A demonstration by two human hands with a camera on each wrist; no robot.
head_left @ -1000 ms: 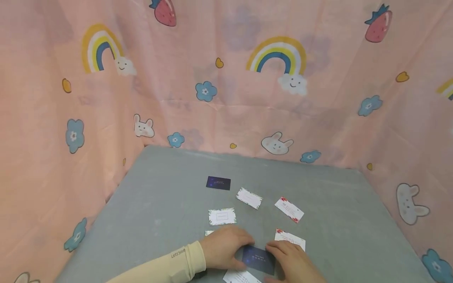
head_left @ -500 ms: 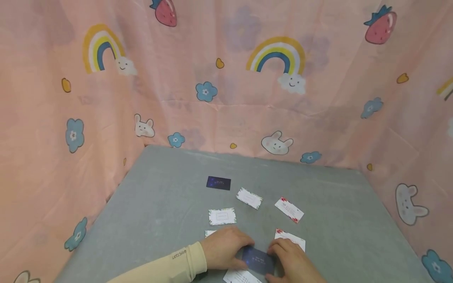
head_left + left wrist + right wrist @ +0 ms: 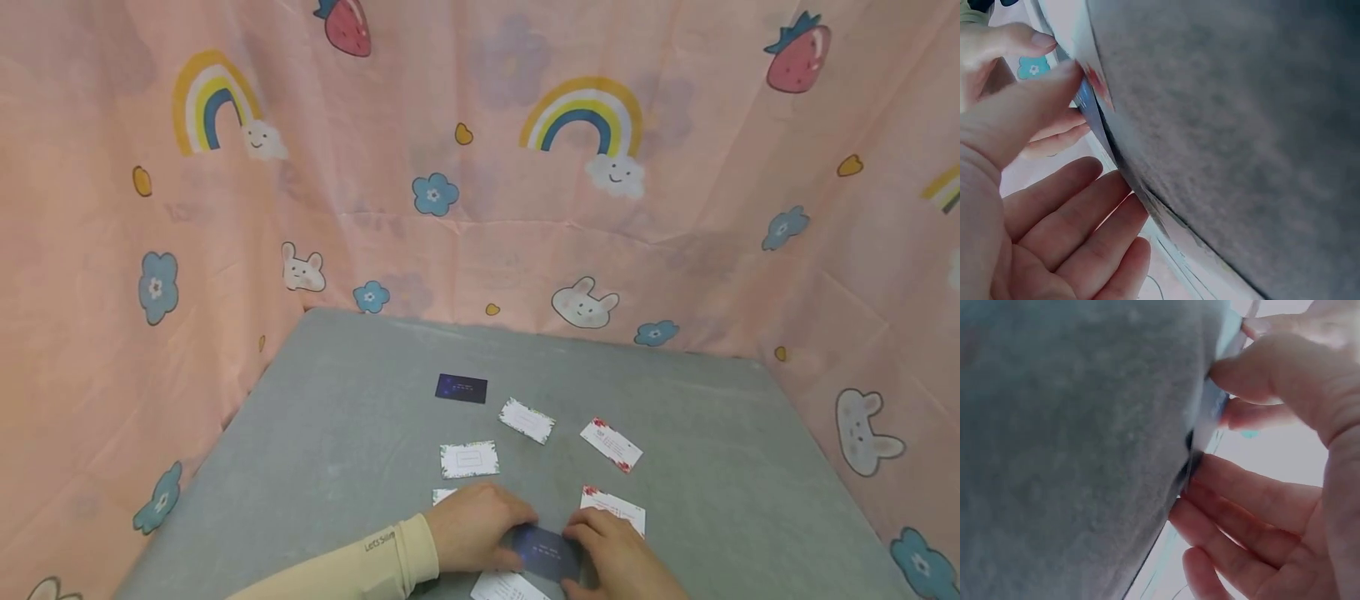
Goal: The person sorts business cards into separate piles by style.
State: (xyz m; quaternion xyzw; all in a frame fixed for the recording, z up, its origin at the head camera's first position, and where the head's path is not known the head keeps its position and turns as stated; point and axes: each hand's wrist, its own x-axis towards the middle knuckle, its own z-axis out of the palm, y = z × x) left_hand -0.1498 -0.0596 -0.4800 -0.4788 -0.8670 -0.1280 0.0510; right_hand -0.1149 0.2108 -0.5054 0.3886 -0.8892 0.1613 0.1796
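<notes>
A dark blue business card (image 3: 546, 552) lies near the front of the table between both hands. My left hand (image 3: 476, 529) holds its left side, thumb at the lower edge and fingers at the upper corner. On the other side my right hand (image 3: 618, 554) holds the card's right side between thumb and fingers. Just in front is a white printed card (image 3: 506, 586), partly hidden by the left thumb and blue card. In the left wrist view, thumb and fingertips (image 3: 1100, 165) meet the card edges; the right wrist view shows the right fingers (image 3: 1241, 487) likewise.
Farther back on the grey table (image 3: 352, 417) lie another dark blue card (image 3: 461, 388), two white leaf-bordered cards (image 3: 469, 459), and two red-flowered cards (image 3: 612, 444). A card corner (image 3: 442, 496) peeks out behind the left hand. A pink patterned curtain (image 3: 480, 242) surrounds the table.
The right thumb and fingers have closed in slightly on the blue card's right side, the thumb now covering its lower right corner. The left hand and the other cards stay put.
</notes>
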